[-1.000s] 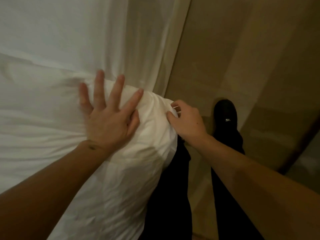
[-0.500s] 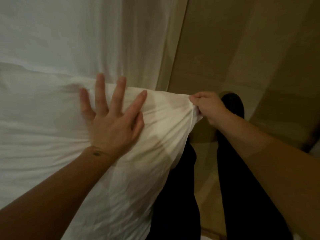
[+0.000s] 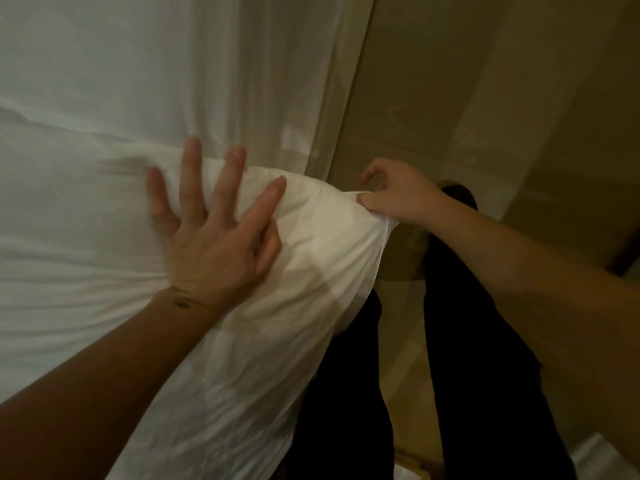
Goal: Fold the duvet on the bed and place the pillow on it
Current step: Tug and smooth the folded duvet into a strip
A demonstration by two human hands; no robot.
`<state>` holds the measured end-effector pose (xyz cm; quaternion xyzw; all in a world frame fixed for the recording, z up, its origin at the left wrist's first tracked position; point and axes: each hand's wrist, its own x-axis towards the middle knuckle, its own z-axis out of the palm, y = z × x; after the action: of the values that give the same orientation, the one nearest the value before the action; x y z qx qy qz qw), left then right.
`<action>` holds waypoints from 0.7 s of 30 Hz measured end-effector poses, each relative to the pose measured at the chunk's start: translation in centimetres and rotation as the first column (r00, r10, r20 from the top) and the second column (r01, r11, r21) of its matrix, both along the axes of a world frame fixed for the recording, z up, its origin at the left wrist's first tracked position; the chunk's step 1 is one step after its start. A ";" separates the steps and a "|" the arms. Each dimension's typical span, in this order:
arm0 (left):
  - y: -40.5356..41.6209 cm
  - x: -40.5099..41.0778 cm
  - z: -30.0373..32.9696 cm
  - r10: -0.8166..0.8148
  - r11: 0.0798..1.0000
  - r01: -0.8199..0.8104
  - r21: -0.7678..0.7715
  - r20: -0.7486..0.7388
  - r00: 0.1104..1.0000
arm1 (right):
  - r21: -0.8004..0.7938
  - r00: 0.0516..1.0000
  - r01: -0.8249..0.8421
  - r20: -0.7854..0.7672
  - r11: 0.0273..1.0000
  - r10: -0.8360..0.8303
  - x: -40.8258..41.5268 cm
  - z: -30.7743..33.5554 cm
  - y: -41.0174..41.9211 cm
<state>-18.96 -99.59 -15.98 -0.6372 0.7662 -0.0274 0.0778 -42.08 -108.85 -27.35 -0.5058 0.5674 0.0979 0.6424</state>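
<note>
White cotton: the puffy white pillow lies at the bed's near right corner, on rumpled white bedding, its rounded end bulging past the mattress edge over the person's legs.
Pillow corner: the far right tip is drawn out to a small point where the right hand has it.
Right hand: the right hand pinches that corner of the pillowcase between thumb and a curled finger; the other fingers are arched up and apart above the cloth.
Left hand: the left hand lies flat on the pillow's top, fingers fanned wide, palm pressing the filling down; nothing is gripped.
Bedding: the wrinkled white duvet spreads left of the pillow, creases running toward the left wrist; whether it is folded I cannot tell from here.
Bed edge: the smooth white sheet covers the far part and drops over the side in vertical folds just beyond the pillow.
Floor: the beige glossy floor beside the bed is open to the right and ahead.
Legs: the black trouser legs stand close against the bed's side, one black shoe showing just behind the right hand.
</note>
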 end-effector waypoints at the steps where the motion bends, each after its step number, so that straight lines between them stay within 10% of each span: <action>1: 0.0 0.0 0.0 0.004 1.000 -0.004 0.006 -0.001 1.000 | -0.077 0.998 -0.056 0.003 0.995 0.057 -0.1 0.1 -0.1; 13: 0.1 -0.2 -0.1 0.022 1.000 -0.022 0.004 -0.004 1.000 | -0.390 0.876 -0.481 -0.174 0.785 0.451 3.5 -2.3 -1.8; 21: 0.1 -0.1 -0.3 0.015 1.000 -0.015 0.012 -0.016 1.000 | 0.185 0.924 0.178 -0.368 0.966 -0.100 0.0 -6.4 -1.4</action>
<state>-19.08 -99.44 -16.31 -0.6428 0.7621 -0.0172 0.0754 -42.06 -110.21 -33.76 -0.3655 0.6948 0.2024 0.5854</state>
